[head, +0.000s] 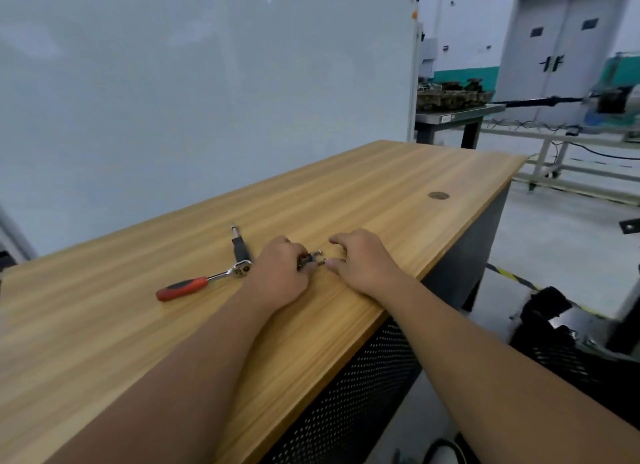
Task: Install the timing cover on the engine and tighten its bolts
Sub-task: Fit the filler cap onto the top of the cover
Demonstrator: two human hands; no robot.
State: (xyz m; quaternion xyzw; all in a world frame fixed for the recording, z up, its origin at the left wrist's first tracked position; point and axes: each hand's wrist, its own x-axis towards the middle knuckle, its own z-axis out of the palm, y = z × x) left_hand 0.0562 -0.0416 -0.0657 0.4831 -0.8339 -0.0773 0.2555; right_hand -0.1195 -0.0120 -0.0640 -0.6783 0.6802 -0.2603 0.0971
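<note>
Several small bolts (316,258) lie on the wooden table (381,193) between my two hands. My left hand (282,273) has its fingers curled round some of the bolts at its fingertips. My right hand (362,259) rests on the table just right of them, fingers spread and bent, thumb tip beside one bolt. A ratchet wrench (204,282) with a red and black handle lies left of my left hand, and a black extension bar (239,244) stands out from its head. No timing cover or engine shows clearly.
A whiteboard (207,100) stands behind the table's far edge. The table has a round cable hole (438,195) near its right end. A metal bench (457,112) with dark parts stands further back. Dark equipment (561,339) sits on the floor at right.
</note>
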